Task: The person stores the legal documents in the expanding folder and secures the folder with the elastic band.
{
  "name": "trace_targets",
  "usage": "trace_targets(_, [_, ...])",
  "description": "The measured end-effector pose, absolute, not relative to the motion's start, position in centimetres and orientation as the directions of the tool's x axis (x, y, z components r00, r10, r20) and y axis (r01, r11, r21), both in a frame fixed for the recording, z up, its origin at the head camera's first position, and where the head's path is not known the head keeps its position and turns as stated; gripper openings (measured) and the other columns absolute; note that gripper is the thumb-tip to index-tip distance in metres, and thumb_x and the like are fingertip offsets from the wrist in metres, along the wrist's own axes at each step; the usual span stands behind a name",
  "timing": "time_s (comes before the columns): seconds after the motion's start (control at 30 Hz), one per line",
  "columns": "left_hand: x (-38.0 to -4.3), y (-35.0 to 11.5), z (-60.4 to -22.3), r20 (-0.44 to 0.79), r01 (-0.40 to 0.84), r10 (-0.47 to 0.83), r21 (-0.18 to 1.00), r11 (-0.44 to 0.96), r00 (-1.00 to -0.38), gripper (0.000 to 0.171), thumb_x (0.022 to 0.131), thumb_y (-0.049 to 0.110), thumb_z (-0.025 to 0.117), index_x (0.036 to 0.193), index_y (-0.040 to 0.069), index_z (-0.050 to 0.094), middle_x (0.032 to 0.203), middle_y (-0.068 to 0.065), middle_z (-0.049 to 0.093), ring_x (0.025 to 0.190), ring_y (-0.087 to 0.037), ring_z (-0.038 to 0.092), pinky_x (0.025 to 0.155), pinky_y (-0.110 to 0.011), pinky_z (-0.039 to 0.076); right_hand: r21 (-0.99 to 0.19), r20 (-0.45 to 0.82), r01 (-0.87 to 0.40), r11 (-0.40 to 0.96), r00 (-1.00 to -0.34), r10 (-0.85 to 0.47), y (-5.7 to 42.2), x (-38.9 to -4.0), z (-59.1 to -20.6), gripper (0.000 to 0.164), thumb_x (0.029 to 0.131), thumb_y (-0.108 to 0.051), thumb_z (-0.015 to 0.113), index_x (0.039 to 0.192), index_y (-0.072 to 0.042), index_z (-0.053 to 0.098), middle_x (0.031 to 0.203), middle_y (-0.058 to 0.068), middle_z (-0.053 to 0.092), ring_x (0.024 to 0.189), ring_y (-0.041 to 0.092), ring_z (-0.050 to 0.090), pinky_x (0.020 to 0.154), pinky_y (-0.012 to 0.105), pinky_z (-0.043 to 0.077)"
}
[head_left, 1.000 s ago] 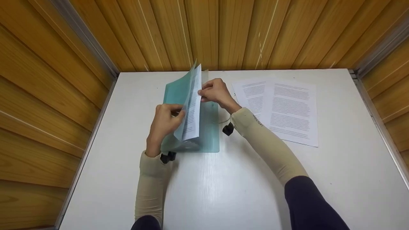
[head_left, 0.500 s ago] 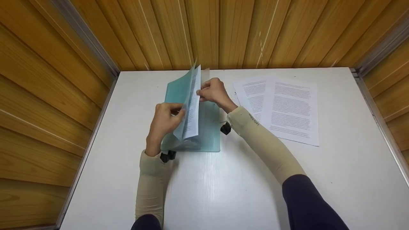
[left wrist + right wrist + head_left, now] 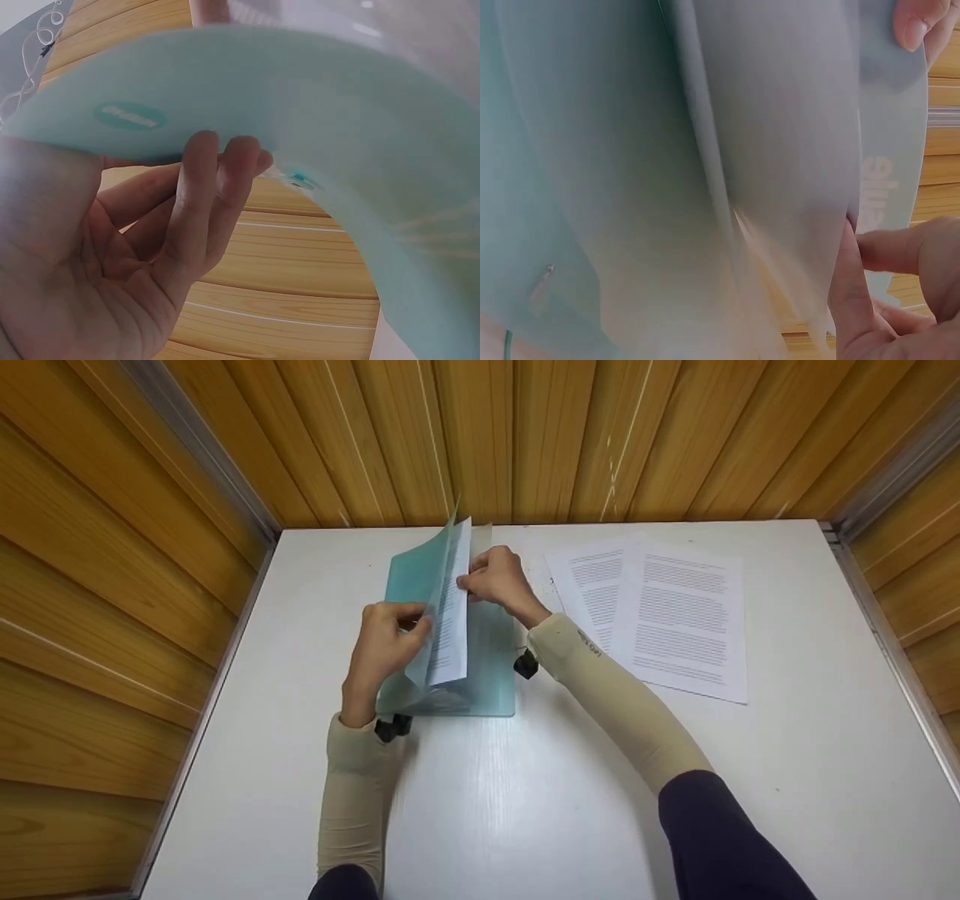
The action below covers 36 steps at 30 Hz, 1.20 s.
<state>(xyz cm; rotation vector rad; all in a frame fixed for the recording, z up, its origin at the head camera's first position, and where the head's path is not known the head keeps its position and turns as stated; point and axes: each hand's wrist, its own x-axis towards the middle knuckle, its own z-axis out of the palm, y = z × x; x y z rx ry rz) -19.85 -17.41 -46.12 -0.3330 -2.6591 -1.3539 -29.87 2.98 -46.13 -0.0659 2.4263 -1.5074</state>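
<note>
Head cam: teal folder [image 3: 491,675] being propped open on white table [image 3: 525,810], flap [image 3: 420,570] being pinched by left hand [image 3: 386,641]. Paper [image 3: 452,637] being stood inside, edge being pinched by right hand [image 3: 499,577]. Versus second ago, right hand being shifted bit leftward.

Left wrist: flap being bowed; probably light, bendy, slippery, best being gripped at free edge.

Right wrist: paper being held lightly; looks floppy, easily creased.

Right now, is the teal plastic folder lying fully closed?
No, the left hand holds up the cover of the teal plastic folder.
</note>
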Motion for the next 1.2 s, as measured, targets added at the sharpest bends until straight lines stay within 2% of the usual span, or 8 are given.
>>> trace_targets(0.17, [-19.93, -17.33, -46.19, 0.217, 0.251, 0.128, 0.788, 0.562, -0.968, 0.028, 0.096, 0.007, 0.067, 0.12, -0.004, 0.079, 0.114, -0.019, 0.079, 0.09, -0.027, 0.078, 0.079, -0.044, 0.064, -0.871, -0.205, 0.084, 0.485, -0.958, -0.201, 3.03, -29.62, -46.36, 0.015, 0.096, -0.017, 0.079, 0.09, -0.003, 0.078, 0.093, 0.012, 0.08, 0.078, 0.019, 0.081, 0.071, 0.031, 0.064])
trace_targets(0.37, [-19.94, -17.27, -46.11, 0.24, 0.278, 0.142, 0.767, 0.578, -0.96, 0.028, 0.096, 0.006, 0.067, 0.119, -0.005, 0.079, 0.117, -0.021, 0.079, 0.092, -0.031, 0.079, 0.08, -0.046, 0.065, -0.869, -0.19, 0.064, 0.491, -0.959, -0.21, 3.0, -29.52, -46.49, 0.02, 0.096, -0.014, 0.077, 0.079, -0.003, 0.076, 0.087, 0.013, 0.079, 0.073, 0.019, 0.08, 0.079, 0.043, 0.065])
trace_targets(0.67, [-19.85, -17.17, -46.18, 0.233, 0.259, 0.12, 0.778, 0.572, -0.965, 0.027, 0.096, 0.007, 0.068, 0.118, -0.004, 0.079, 0.114, -0.02, 0.08, 0.09, -0.029, 0.079, 0.079, -0.045, 0.064, -0.873, -0.22, 0.097, 0.478, -0.953, -0.209, 3.23, -29.25, -46.37, 0.019, 0.095, -0.015, 0.079, 0.081, -0.003, 0.076, 0.087, 0.013, 0.079, 0.073, 0.02, 0.08, 0.087, 0.051, 0.063])
trace_targets(0.9, [-19.92, -17.08, -46.14, 0.235, 0.248, 0.1, 0.775, 0.582, -0.967, 0.028, 0.096, 0.007, 0.067, 0.119, -0.003, 0.08, 0.112, -0.019, 0.08, 0.089, -0.029, 0.079, 0.078, -0.046, 0.065, -0.874, -0.229, 0.1, 0.476, -0.948, -0.222, 3.3, -29.22, -46.34, 0.015, 0.095, -0.014, 0.079, 0.087, -0.002, 0.077, 0.092, 0.014, 0.079, 0.076, 0.022, 0.08, 0.086, 0.049, 0.064])
trace_targets(1.2, [-19.94, -16.71, -45.68, 0.241, 0.249, 0.093, 0.775, 0.581, -0.966, 0.028, 0.096, 0.006, 0.067, 0.119, -0.005, 0.079, 0.115, -0.02, 0.079, 0.09, -0.03, 0.08, 0.078, -0.046, 0.065, -0.872, -0.228, 0.094, 0.481, -0.947, -0.226, 3.53, -29.17, -46.2, 0.017, 0.094, -0.012, 0.079, 0.083, 0.0, 0.076, 0.09, 0.015, 0.08, 0.076, 0.022, 0.08, 0.085, 0.049, 0.064])
